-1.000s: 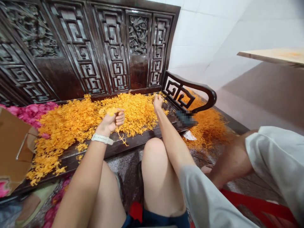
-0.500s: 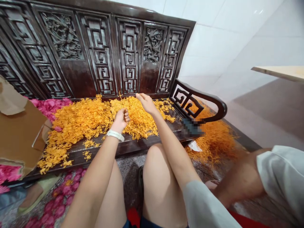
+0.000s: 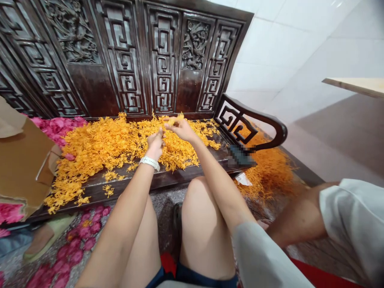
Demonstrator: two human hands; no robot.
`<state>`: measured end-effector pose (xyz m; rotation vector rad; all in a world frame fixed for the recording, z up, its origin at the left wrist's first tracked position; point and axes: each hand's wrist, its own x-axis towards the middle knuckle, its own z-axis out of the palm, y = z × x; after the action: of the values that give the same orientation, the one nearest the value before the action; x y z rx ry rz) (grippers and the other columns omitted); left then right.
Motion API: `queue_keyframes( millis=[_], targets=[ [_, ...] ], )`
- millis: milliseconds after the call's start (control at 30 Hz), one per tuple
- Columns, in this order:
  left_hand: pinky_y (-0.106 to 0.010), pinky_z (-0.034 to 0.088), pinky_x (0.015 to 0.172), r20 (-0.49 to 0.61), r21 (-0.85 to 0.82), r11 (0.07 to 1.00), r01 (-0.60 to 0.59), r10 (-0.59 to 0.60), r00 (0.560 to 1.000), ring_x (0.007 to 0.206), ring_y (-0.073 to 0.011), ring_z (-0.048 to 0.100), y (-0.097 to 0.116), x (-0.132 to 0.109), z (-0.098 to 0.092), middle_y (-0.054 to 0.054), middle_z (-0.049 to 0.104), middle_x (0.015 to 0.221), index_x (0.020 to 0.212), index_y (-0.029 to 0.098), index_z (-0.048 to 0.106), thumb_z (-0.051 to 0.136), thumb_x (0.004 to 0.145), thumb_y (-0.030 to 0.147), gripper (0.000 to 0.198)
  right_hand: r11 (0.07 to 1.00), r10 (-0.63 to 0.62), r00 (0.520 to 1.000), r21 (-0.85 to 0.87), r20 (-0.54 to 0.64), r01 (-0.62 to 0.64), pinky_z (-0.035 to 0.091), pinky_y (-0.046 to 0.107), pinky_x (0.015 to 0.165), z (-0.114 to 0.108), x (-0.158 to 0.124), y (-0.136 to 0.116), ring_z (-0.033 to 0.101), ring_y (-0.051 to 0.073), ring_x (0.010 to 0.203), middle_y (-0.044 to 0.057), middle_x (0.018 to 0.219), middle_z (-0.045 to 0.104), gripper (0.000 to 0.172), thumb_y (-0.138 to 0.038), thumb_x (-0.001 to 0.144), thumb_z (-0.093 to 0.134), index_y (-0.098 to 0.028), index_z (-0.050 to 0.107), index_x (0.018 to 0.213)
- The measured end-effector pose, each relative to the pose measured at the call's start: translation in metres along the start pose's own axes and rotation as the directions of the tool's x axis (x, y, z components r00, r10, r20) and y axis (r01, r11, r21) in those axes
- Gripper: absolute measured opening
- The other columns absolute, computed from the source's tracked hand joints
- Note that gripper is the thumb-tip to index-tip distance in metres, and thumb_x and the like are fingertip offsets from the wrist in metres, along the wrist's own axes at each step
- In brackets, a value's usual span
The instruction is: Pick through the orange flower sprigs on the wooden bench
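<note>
A heap of yellow branching pieces, which look like plastic flower parts (image 3: 99, 140), covers the dark wooden bench seat (image 3: 120, 186). Over the heap my left hand (image 3: 156, 145), with a white watch band on the wrist, is closed, thumb and fingers pinched together. What it pinches is too small to make out. Close beside it, to the right, my right hand (image 3: 182, 130) has its fingers closed on a yellow plastic flower piece (image 3: 175, 119) that shows above the fingers. The fingertips of both hands nearly meet.
A torn cardboard box (image 3: 25, 160) stands at the left, near pink flower pieces (image 3: 58, 130). More pink flowers (image 3: 70, 256) lie on the floor. Right of the armrest (image 3: 279, 134) is an orange pile (image 3: 267, 172). Another person's leg (image 3: 303, 216) is at the right.
My left hand has moved slightly up and right, toward my right hand. My right hand's fingers, stretched out before, have bent in and now hold a yellow piece. The view has tilted slightly downward.
</note>
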<state>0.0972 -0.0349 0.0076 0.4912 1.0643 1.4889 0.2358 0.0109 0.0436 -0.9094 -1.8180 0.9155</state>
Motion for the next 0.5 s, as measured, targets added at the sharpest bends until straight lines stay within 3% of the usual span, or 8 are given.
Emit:
queue_keyframes(
  millis=[100, 200, 300, 500],
  targets=[
    [-0.018, 0.026, 0.041, 0.071, 0.093, 0.992, -0.080, 0.074, 0.995, 0.040, -0.0023, 0.036, -0.001, -0.003, 0.003, 0.004, 0.060, 0.063, 0.079, 0.013, 0.068, 0.083, 0.095, 0.031, 0.028, 0.975, 0.084, 0.982, 0.217, -0.172, -0.046, 0.050, 0.024, 0.065, 0.000, 0.003, 0.006, 0.063, 0.013, 0.068, 0.001, 0.071, 0.070, 0.037, -0.053, 0.090, 0.085, -0.018, 0.072, 0.087],
    [-0.020, 0.021, 0.042, 0.127, 0.176, 0.970, -0.169, 0.148, 0.981, 0.044, -0.0032, 0.035, -0.002, -0.008, 0.006, 0.002, 0.060, 0.064, 0.071, 0.014, 0.065, 0.090, 0.086, 0.035, 0.036, 0.875, 0.262, 0.914, 0.476, -0.311, -0.088, 0.040, 0.020, 0.052, -0.006, 0.003, 0.014, 0.048, 0.008, 0.052, -0.006, 0.056, 0.054, 0.052, -0.062, 0.086, 0.087, -0.022, 0.056, 0.075],
    [-0.022, 0.021, 0.043, 0.145, 0.212, 0.955, -0.207, 0.178, 0.973, 0.044, -0.0048, 0.036, -0.004, -0.016, 0.011, 0.002, 0.058, 0.061, 0.066, 0.015, 0.063, 0.086, 0.088, 0.030, 0.035, 0.745, 0.401, 0.856, 0.660, -0.327, -0.096, 0.034, 0.018, 0.048, -0.010, 0.002, 0.023, 0.030, 0.006, 0.046, -0.012, 0.049, 0.036, 0.060, -0.059, 0.091, 0.085, -0.024, 0.040, 0.072],
    [-0.021, 0.023, 0.046, 0.112, 0.280, 0.939, -0.201, 0.176, 0.978, 0.045, -0.0061, 0.034, -0.010, -0.032, 0.028, 0.005, 0.047, 0.051, 0.062, 0.015, 0.059, 0.072, 0.095, 0.015, 0.036, 0.538, 0.637, 0.709, 0.834, -0.302, -0.128, 0.029, 0.018, 0.044, -0.007, 0.009, 0.039, 0.021, 0.008, 0.042, -0.014, 0.043, 0.026, 0.049, -0.050, 0.109, 0.064, -0.025, 0.038, 0.075]
  ],
)
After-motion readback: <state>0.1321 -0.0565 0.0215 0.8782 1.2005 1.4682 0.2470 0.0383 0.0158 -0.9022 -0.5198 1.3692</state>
